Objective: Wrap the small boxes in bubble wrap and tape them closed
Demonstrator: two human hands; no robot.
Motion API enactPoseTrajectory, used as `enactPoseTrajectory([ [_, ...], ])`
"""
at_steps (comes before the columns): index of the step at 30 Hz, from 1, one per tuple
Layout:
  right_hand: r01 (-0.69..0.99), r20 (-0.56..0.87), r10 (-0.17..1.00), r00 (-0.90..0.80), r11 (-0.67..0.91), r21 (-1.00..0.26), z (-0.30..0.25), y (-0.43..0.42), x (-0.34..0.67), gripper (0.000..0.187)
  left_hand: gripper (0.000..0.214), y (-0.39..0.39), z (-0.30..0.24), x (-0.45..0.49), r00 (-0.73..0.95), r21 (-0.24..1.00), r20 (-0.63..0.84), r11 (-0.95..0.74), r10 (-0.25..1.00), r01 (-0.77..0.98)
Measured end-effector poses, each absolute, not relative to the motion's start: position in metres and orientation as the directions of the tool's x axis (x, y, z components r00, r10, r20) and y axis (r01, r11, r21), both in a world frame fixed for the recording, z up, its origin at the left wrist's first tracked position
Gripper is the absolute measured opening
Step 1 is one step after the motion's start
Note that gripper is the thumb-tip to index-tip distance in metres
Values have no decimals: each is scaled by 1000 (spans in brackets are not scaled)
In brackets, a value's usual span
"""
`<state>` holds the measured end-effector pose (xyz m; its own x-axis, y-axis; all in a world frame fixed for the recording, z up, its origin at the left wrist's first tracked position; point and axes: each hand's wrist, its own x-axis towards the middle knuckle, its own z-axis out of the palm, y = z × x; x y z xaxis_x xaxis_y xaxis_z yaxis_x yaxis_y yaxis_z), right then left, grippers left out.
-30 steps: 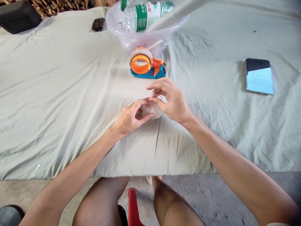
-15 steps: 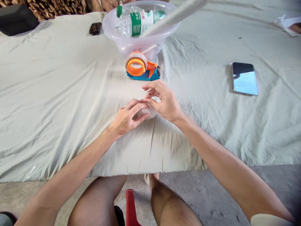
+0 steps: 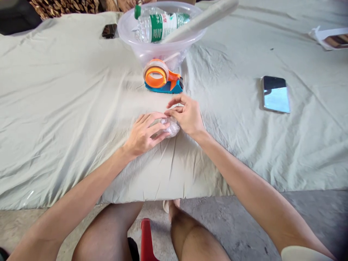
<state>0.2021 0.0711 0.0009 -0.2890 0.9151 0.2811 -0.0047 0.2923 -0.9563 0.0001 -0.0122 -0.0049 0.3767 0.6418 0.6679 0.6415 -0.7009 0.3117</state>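
Observation:
A small crumpled bundle of clear plastic wrap (image 3: 172, 129) rests on the cloth near the table's front edge; what is inside it cannot be made out. My left hand (image 3: 146, 133) curls round its left side, fingers on top and thumb along the near side. At the bundle's upper edge, the thumb and a finger of my right hand (image 3: 187, 114) come together in a pinch, the forefinger arched above. Whatever lies between those fingertips is too small to see. Just beyond my hands stands an orange and blue tape dispenser (image 3: 163, 78) with a roll of clear tape.
Behind the dispenser, a translucent plastic basin (image 3: 160, 49) holds a green-labelled water bottle (image 3: 163, 27) and a long pale roll (image 3: 201, 20). One phone (image 3: 276, 94) lies at right, and a dark device (image 3: 109, 31) at back left. Another person's hand (image 3: 127, 5) shows beyond the basin.
My right hand has shifted slightly left and its fingers have drawn in closer. More of the plastic bundle shows between my hands. The whole view has swung a little.

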Motion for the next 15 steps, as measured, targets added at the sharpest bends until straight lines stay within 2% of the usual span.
enactPoseTrajectory([
  [15,85,228,857,-462,299,-950,-3,81,206,7,22,-6,-10,-2,396,498,599,-712,695,496],
])
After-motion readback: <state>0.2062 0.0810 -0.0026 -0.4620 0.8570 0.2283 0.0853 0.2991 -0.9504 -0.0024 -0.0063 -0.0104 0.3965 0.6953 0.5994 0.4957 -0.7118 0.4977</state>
